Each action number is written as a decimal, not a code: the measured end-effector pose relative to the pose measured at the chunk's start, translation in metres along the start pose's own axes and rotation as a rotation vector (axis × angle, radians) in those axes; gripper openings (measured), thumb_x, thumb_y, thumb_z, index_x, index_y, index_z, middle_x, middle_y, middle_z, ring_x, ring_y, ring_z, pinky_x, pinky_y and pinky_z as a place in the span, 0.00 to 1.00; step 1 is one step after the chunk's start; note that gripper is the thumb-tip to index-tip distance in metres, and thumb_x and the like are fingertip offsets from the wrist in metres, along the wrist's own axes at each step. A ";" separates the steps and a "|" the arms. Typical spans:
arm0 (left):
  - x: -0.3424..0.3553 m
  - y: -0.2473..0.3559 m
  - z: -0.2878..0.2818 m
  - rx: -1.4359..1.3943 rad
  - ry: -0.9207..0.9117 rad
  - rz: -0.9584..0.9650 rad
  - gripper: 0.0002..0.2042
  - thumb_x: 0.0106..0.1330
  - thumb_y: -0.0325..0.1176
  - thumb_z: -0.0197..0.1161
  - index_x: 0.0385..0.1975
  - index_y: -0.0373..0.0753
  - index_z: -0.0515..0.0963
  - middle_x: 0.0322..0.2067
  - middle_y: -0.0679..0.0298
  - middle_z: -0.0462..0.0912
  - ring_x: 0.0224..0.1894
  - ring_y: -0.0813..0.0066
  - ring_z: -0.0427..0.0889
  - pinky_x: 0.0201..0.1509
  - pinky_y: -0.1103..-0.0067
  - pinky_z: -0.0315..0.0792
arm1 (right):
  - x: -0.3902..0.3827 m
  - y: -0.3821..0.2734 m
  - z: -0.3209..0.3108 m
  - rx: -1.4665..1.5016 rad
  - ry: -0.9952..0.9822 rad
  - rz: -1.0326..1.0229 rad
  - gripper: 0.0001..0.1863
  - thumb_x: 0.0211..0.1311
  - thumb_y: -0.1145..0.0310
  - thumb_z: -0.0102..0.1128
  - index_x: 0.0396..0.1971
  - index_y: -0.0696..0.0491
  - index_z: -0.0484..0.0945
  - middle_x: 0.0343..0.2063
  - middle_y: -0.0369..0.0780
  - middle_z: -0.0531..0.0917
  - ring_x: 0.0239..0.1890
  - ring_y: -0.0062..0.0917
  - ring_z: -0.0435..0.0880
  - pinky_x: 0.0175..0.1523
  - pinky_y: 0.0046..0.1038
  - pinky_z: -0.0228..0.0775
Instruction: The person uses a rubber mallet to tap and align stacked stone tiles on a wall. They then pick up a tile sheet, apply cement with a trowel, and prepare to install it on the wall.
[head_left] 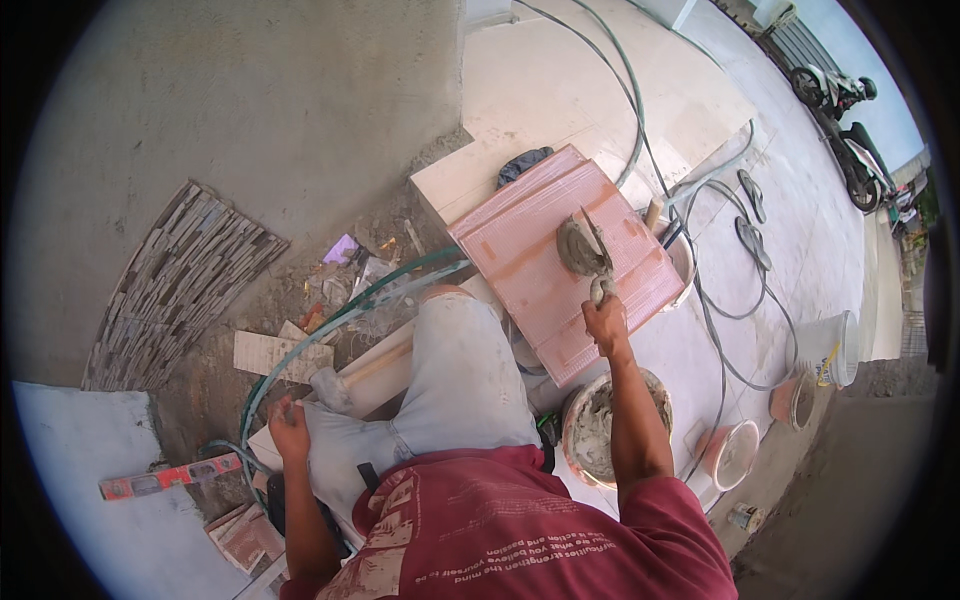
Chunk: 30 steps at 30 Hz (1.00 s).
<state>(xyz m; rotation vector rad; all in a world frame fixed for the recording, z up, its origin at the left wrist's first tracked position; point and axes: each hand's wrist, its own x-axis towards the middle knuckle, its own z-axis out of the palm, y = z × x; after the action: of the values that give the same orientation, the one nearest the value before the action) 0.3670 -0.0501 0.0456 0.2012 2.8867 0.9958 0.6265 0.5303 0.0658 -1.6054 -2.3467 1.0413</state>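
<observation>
My right hand point(606, 323) is closed round the handle of a trowel point(596, 232), whose blade carries a lump of grey mortar point(578, 248). The trowel is over the reddish ribbed back of a large tile point(540, 250), which lies on top of another tile in front of me. Whether the mortar touches the tile I cannot tell. Beneath my right forearm stands a bucket of wet mortar point(596, 430). My left hand point(289, 425) is beside my left thigh, its fingers loosely apart with nothing seen in them.
Green hoses point(400, 270) run past my knees, and more loop across the floor at right. A spirit level point(170, 478) lies at left. Stone-strip cladding point(185, 285) covers part of the left wall. Buckets point(733, 455), sandals point(752, 240) and motorbikes point(850, 150) are at right.
</observation>
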 end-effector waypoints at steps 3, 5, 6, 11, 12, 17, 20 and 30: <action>0.017 0.003 0.003 0.010 -0.003 0.006 0.14 0.67 0.31 0.62 0.46 0.28 0.76 0.44 0.50 0.80 0.48 0.59 0.81 0.56 0.68 0.71 | -0.019 -0.022 -0.018 0.144 0.058 -0.030 0.18 0.57 0.63 0.58 0.32 0.68 0.76 0.21 0.51 0.81 0.24 0.40 0.84 0.33 0.38 0.76; 0.009 0.000 -0.002 0.027 -0.039 0.032 0.14 0.67 0.31 0.62 0.47 0.28 0.76 0.45 0.49 0.81 0.49 0.59 0.81 0.57 0.69 0.71 | -0.016 -0.015 -0.028 0.118 0.062 -0.036 0.20 0.54 0.62 0.59 0.36 0.66 0.77 0.26 0.58 0.81 0.34 0.51 0.84 0.42 0.45 0.74; 0.006 -0.002 -0.001 0.008 -0.036 0.007 0.15 0.67 0.32 0.62 0.47 0.27 0.76 0.46 0.49 0.81 0.49 0.59 0.81 0.57 0.69 0.71 | -0.014 -0.013 -0.035 0.059 0.055 -0.103 0.20 0.55 0.62 0.59 0.38 0.66 0.76 0.26 0.58 0.82 0.34 0.51 0.84 0.42 0.45 0.74; 0.007 -0.018 0.001 -0.013 -0.036 -0.010 0.16 0.67 0.33 0.62 0.48 0.26 0.76 0.48 0.48 0.81 0.51 0.59 0.81 0.59 0.70 0.70 | -0.032 -0.018 -0.057 0.177 0.059 -0.135 0.20 0.65 0.61 0.53 0.50 0.60 0.71 0.27 0.49 0.79 0.28 0.39 0.79 0.32 0.37 0.72; 0.005 -0.020 0.003 -0.028 -0.024 -0.015 0.16 0.67 0.33 0.62 0.48 0.26 0.77 0.47 0.48 0.81 0.51 0.59 0.81 0.58 0.70 0.70 | -0.034 -0.014 -0.059 0.283 0.025 -0.055 0.19 0.68 0.60 0.51 0.51 0.58 0.71 0.24 0.44 0.77 0.22 0.31 0.78 0.25 0.32 0.71; 0.005 0.013 -0.002 -0.008 0.027 -0.036 0.15 0.67 0.34 0.63 0.45 0.27 0.78 0.43 0.49 0.83 0.49 0.59 0.81 0.56 0.71 0.71 | -0.047 -0.013 -0.041 0.717 -0.222 0.412 0.21 0.73 0.49 0.44 0.46 0.53 0.71 0.19 0.37 0.72 0.13 0.23 0.71 0.17 0.28 0.68; 0.008 0.005 0.002 0.057 0.066 0.048 0.14 0.65 0.34 0.64 0.43 0.28 0.79 0.39 0.50 0.84 0.45 0.59 0.83 0.53 0.69 0.73 | -0.034 -0.024 -0.006 0.666 -0.358 0.409 0.22 0.74 0.48 0.45 0.43 0.55 0.70 0.19 0.37 0.72 0.13 0.23 0.71 0.17 0.28 0.68; 0.009 0.031 0.023 -0.247 0.008 0.014 0.13 0.66 0.31 0.63 0.45 0.29 0.78 0.39 0.53 0.83 0.44 0.64 0.83 0.50 0.72 0.74 | 0.025 0.032 -0.028 -0.654 -0.182 -0.478 0.21 0.71 0.54 0.48 0.39 0.61 0.74 0.16 0.44 0.74 0.14 0.33 0.78 0.20 0.35 0.75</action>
<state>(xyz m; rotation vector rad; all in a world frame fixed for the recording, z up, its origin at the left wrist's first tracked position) 0.3636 -0.0108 0.0464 0.1996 2.7377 1.3446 0.6532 0.5718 0.0616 -0.9848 -3.1852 0.3426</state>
